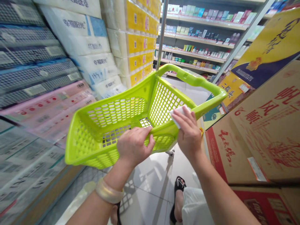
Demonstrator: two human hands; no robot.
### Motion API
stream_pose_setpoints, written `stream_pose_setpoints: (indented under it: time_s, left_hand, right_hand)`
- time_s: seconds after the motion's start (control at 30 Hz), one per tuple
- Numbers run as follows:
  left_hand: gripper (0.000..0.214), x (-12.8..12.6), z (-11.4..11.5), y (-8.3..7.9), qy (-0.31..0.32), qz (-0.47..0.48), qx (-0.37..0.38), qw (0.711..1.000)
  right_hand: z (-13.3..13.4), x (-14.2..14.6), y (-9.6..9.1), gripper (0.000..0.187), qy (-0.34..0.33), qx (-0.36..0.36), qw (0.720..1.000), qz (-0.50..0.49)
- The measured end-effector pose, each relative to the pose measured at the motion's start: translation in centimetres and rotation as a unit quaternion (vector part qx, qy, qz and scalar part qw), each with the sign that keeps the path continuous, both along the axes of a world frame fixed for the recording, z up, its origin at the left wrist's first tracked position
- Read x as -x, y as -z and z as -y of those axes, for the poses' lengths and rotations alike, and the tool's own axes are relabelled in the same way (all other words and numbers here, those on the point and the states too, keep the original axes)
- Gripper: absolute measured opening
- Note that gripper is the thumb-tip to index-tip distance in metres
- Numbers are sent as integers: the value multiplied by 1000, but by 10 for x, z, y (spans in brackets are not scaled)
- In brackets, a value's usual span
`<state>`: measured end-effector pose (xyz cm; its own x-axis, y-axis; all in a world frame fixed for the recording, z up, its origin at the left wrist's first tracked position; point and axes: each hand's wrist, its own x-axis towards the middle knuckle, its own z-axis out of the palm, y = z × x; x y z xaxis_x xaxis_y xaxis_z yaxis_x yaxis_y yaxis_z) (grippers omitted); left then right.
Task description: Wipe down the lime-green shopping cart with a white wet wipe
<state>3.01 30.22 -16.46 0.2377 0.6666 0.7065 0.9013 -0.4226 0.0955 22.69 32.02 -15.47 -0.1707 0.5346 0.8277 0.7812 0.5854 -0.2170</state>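
Observation:
A lime-green plastic shopping basket (112, 103) with perforated walls and a thick looped handle (199, 78) stands tilted across the middle of the view. My left hand (134, 145) is closed over its near rim, fingers curled inward, a pale bangle on the wrist. On the same rim, closer to the handle's right end, my right hand (189, 132) presses a folded white wipe or tissue (180, 113) under its fingers. My palm hides part of that rim. Nothing lies inside the basket where its floor shows.
Stacked tissue packs (93, 59) rise on the left. Cardboard cartons (264, 125) stand close on the right. A metal pole (162, 34) is just behind the basket. Shelves of small boxes and bottles (201, 34) line the back. My sandalled foot (179, 193) is on the tiled floor (152, 184).

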Motion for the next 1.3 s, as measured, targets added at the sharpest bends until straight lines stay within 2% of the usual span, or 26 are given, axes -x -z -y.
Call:
stream_pose_setpoints:
  time_s: [0.07, 0.13, 0.27, 0.33, 0.5, 0.57, 0.63, 0.7, 0.77, 0.83, 0.93, 1.0, 1.07, 1.2, 1.23, 1.3]
  left_hand:
    - [21, 0, 0, 0, -1, 3, 6, 1000]
    - [21, -1, 0, 0, -3, 6, 13, 1000]
    - [22, -1, 0, -2, -1, 4, 20, 1000]
    - [23, 0, 0, -2, -2, 5, 22, 1000]
    - [21, -1, 0, -1, -7, 8, 19, 1000]
    - [21, -1, 0, -1, -8, 7, 16, 1000]
    - [21, 0, -1, -1, -7, 5, 14, 1000]
    - [21, 0, -1, -2, -2, 4, 12, 1000]
    - [21, 0, -1, -2, 2, 4, 10, 1000]
    - [21, 0, -1, -1, 0, 4, 10, 1000]
    - [21, 0, -1, 0, -8, 6, 12, 1000]
    - [21, 0, 0, 0, -9, 7, 14, 1000]
    - [22, 0, 0, -2, -7, 8, 17, 1000]
    - [22, 0, -1, -4, -3, 4, 29, 1000]
    - [22, 0, -1, -4, -2, 4, 30, 1000]
    - [22, 0, 0, -3, -3, 8, 24, 1000]
  right_hand:
    - [-5, -11, -4, 53, 47, -22, 998, -45]
    - [-3, -8, -2, 53, 52, -27, 997, -53]
    - [8, 23, 8, 45, -55, 19, 998, 33]
    - [8, 25, 8, 45, -73, 33, 996, 45]
    - [-5, -12, -6, 55, 53, -20, 997, -47]
    - [-4, -11, -5, 53, 62, -29, 996, -52]
    - [2, 4, 1, 49, 20, -14, 1000, -19]
    - [8, 21, 7, 43, -49, 13, 998, 31]
    - [10, 26, 9, 41, -76, 27, 996, 49]
    - [6, 15, 4, 46, -44, 17, 999, 24]
    - [-3, -12, -5, 53, 42, -17, 998, -45]
    - [-4, -15, -6, 54, 64, -30, 995, -64]
    - [1, -2, 0, 53, 36, -20, 998, -42]
    - [12, 30, 11, 46, -73, 36, 995, 49]
    - [12, 29, 10, 45, -74, 37, 995, 51]
    - [7, 14, 5, 48, -35, 16, 999, 22]
